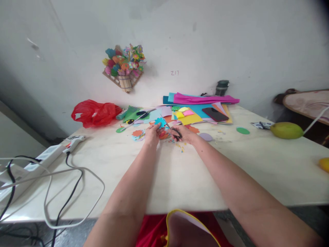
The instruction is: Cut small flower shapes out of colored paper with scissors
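Note:
Between the fingers of my left hand [153,133] is a blue paper flower [159,122] with a scalloped edge. My right hand [184,133] grips a pair of scissors [177,134] by the black handles, the blades pointing up and left beside the blue flower. Whether the blades touch the paper I cannot tell. Under and around both hands lie cut paper shapes, among them an orange flower [138,133] at the left and a lilac circle [206,137] at the right. Small paper scraps [182,148] are scattered on the table just below my hands.
A second pair of scissors [143,113], a red plastic bag [95,113] and coloured paper sheets [197,111] lie farther back. A phone [215,114] rests on the sheets. Power strips [48,156] and looped cables [104,187] occupy the left; a green mango [287,130] sits at right.

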{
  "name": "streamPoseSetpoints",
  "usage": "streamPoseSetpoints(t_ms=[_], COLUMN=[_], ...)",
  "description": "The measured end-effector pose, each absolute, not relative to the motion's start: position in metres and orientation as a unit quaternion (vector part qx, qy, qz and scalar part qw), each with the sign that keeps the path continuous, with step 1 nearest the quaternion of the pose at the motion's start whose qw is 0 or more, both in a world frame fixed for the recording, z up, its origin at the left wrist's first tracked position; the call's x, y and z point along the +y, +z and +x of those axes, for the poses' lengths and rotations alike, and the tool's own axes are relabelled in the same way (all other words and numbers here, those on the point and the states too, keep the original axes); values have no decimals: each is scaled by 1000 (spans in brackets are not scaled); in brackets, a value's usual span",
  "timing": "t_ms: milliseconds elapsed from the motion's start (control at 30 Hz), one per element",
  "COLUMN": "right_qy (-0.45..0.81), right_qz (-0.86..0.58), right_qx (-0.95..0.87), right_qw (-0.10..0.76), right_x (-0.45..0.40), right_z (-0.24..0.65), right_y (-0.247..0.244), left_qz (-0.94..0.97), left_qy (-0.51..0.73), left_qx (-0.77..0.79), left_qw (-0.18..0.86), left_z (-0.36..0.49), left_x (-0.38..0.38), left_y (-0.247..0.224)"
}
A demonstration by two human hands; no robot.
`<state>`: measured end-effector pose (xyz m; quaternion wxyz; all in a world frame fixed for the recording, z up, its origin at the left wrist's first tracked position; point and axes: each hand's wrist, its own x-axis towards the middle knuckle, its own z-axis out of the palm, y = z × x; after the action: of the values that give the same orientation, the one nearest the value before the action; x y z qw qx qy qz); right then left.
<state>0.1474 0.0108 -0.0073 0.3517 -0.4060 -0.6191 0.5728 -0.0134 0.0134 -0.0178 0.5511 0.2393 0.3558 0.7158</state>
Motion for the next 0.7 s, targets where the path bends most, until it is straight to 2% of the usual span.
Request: streamPoseSetpoints(t_ms=[700], right_qy=[575], right_qz=[-414], right_qx=[-621], right_qw=[334], right_x=[6], right_z=[149], right_y=[-1], left_qz=[272], left_qy=[691], left_qx=[371], left_qw=[557], left_z=[-22], left_x=[16], left_y=[-17])
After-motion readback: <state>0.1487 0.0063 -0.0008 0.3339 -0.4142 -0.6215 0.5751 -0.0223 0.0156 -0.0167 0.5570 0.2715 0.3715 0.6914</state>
